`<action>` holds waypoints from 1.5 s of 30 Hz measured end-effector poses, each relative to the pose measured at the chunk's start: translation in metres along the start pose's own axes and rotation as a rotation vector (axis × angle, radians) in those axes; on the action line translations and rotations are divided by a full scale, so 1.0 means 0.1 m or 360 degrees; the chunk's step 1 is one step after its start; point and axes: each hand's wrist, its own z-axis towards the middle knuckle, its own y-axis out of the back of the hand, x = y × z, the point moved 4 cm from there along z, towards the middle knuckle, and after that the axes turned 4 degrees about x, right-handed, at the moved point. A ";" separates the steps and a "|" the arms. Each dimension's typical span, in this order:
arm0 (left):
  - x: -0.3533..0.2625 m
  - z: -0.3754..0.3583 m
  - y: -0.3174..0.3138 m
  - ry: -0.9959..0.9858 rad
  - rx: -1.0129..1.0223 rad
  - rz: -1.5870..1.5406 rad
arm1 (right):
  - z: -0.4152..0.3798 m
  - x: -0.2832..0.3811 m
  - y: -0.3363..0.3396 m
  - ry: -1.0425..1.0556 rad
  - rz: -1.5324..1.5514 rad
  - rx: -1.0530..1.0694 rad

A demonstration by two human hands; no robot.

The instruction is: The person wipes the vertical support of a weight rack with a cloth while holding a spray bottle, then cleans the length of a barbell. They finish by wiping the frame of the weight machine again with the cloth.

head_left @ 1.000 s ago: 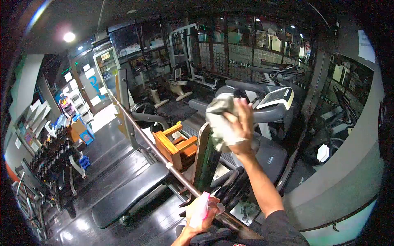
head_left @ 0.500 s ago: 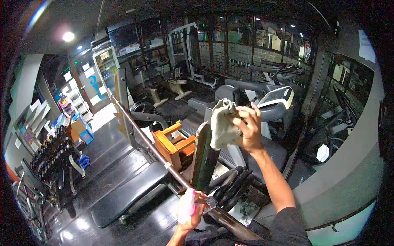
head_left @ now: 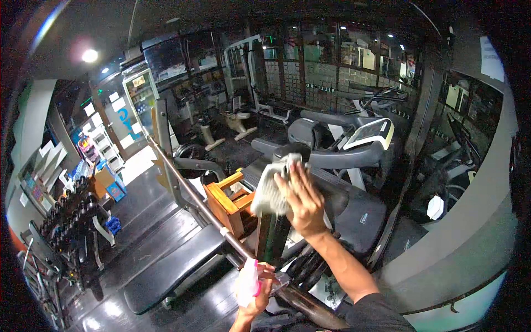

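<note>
My right hand (head_left: 305, 209) presses a whitish cloth (head_left: 270, 191) over the top of a dark upright post (head_left: 265, 235), its fingers stretched along the cloth. The post's top is hidden beneath it. Lower down, my left hand (head_left: 258, 299) is wrapped round a white and pink spray bottle (head_left: 246, 283), close to the near end of a long metal bar (head_left: 191, 191). That bar runs away from me toward a second upright (head_left: 164, 130). Below the bar lies a black padded bench (head_left: 171, 271).
A wooden frame (head_left: 224, 207) stands just beyond the bar. Past the post is a treadmill (head_left: 354, 207) with a pale-edged console (head_left: 368, 134). A dumbbell rack (head_left: 69, 221) lines the left side, near a blue and brown box (head_left: 113, 185). A grey wall curves along the right.
My right hand and the cloth have moved left and down onto the post's top, and the fingers have flattened out. My left hand stays near the bar with the spray bottle.
</note>
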 end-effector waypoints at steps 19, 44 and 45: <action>0.05 -0.06 0.00 -0.0067 -0.0009 -0.0167 | -0.29 0.34 -0.28 -0.0385 0.0625 0.0174; -0.09 0.01 -0.05 0.0083 0.0037 -0.0059 | -0.74 -0.52 -0.17 -0.0281 0.0814 -0.0171; -0.12 0.04 -0.05 0.0018 0.0053 0.0005 | -0.81 -0.63 -0.16 -0.0609 0.0674 0.0035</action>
